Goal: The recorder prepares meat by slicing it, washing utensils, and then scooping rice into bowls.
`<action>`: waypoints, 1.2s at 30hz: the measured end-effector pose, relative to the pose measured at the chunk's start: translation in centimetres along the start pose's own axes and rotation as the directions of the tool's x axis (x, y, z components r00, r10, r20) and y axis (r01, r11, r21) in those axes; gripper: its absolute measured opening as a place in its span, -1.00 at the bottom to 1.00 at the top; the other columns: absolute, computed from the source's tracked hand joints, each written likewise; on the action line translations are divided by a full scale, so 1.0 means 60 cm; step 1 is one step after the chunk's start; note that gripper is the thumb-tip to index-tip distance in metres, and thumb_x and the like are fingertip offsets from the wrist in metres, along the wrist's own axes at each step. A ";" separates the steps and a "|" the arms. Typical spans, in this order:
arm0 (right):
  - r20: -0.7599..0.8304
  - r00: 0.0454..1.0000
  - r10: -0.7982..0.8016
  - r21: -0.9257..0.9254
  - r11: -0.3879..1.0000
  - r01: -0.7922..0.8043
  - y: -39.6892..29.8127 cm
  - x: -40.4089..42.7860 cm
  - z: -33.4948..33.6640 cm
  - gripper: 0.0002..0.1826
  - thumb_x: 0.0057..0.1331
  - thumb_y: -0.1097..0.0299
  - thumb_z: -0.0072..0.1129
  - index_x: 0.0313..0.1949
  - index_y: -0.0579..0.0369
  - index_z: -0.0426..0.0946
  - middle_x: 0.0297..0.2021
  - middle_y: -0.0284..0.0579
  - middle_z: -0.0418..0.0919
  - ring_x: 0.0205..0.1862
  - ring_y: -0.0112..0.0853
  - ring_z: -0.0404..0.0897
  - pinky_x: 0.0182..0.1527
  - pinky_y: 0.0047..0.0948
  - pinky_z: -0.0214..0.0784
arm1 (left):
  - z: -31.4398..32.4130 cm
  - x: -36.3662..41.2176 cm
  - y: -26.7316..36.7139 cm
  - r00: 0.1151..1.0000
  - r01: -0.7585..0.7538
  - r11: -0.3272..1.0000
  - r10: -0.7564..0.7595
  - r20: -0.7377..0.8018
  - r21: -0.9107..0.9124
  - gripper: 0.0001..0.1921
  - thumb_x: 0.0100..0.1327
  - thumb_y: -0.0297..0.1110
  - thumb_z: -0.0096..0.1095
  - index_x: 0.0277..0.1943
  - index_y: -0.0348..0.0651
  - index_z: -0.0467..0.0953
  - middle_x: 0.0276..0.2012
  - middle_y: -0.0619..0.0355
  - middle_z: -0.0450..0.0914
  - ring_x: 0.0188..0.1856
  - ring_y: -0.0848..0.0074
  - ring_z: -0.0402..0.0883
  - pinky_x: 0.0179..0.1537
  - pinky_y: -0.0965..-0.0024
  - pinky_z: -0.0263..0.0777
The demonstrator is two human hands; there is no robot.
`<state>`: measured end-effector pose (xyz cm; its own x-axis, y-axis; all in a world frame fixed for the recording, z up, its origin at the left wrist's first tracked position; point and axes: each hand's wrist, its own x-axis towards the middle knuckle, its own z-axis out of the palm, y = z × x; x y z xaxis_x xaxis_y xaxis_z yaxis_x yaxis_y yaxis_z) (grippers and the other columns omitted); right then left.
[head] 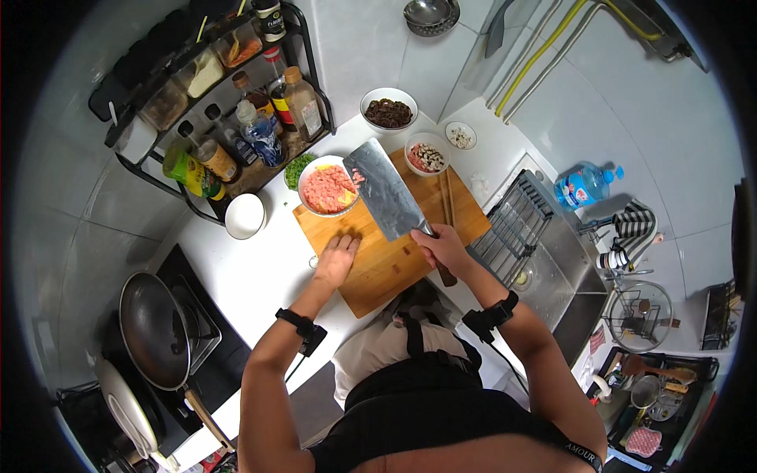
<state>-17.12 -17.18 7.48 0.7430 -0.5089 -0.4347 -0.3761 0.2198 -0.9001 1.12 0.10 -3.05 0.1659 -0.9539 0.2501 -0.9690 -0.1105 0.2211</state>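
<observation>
My right hand (pixel 445 250) grips the dark wooden handle of a wide cleaver (pixel 384 192). Its blade, with bits of minced meat near the far corner, is held over a bamboo cutting board (pixel 378 278), beside a white bowl of minced meat (pixel 328 188) with yellow bits. On the board's left part rests my left hand (pixel 340 257), fingers bent and holding nothing visible. Wooden chopsticks (pixel 447 201) lie on the board's right side, near a bowl of meat and chopped pieces (pixel 427 155). Chopped green herbs (pixel 295 170) are partly hidden behind the meat bowl.
A bowl of dark strips (pixel 388 112) and a small dish (pixel 461 136) stand at the back. An empty white bowl (pixel 245 216) sits below a condiment rack (pixel 195 100). At left is a wok (pixel 155 331) on the stove; at right, a dish rack (pixel 514 227) over the sink.
</observation>
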 end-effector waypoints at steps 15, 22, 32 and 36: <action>-0.013 1.000 0.015 -0.034 0.999 -0.016 -0.001 -0.001 0.006 -0.63 0.22 0.17 0.07 -0.65 0.10 0.31 -0.83 -0.35 0.26 -0.82 -0.59 0.25 -0.73 -0.59 0.05 | -0.133 0.108 -0.061 0.868 0.279 0.864 -0.414 -0.274 -0.420 -0.72 0.05 -0.64 0.02 -0.16 -0.22 0.51 -0.21 -0.05 0.55 -0.18 0.19 0.54 -0.13 0.30 0.41; 0.035 0.999 -0.021 -0.027 0.999 0.022 -0.005 0.001 0.013 -0.64 0.23 0.18 0.06 -0.64 0.11 0.32 -0.83 -0.36 0.26 -0.81 -0.60 0.26 -0.72 -0.60 0.06 | -0.129 0.119 -0.040 0.939 0.223 0.964 -0.253 -0.234 -0.145 -0.55 0.25 -0.27 -0.15 0.22 -0.03 0.23 0.33 0.04 -0.07 0.35 0.05 -0.17 0.32 0.09 -0.36; 0.045 0.998 0.039 0.037 0.999 -0.040 -0.012 0.003 0.025 -0.66 0.21 0.18 0.10 -0.62 0.07 0.30 -0.78 -0.36 0.28 -0.81 -0.60 0.25 -0.74 -0.59 0.07 | -0.093 0.124 -0.033 0.944 0.302 0.951 -0.289 -0.159 0.065 -0.51 0.30 -0.05 -0.28 0.30 0.23 0.06 0.36 0.03 -0.25 0.36 0.02 -0.38 0.25 -0.11 -0.54; 0.037 0.998 0.049 0.031 0.998 -0.050 -0.004 0.003 0.023 -0.66 0.21 0.18 0.10 -0.62 0.07 0.29 -0.79 -0.37 0.26 -0.81 -0.60 0.24 -0.74 -0.59 0.06 | -0.073 0.121 -0.052 0.894 0.433 0.901 -0.423 -0.151 0.039 -0.51 0.32 -0.03 -0.32 0.30 0.19 0.07 0.36 0.07 -0.28 0.37 0.06 -0.41 0.25 -0.12 -0.54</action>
<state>-16.12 -16.18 7.58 0.7437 -0.4664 -0.4790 -0.3956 0.2706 -0.8777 6.16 -5.24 2.19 0.5856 -0.7635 0.2724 -0.8081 -0.5232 0.2707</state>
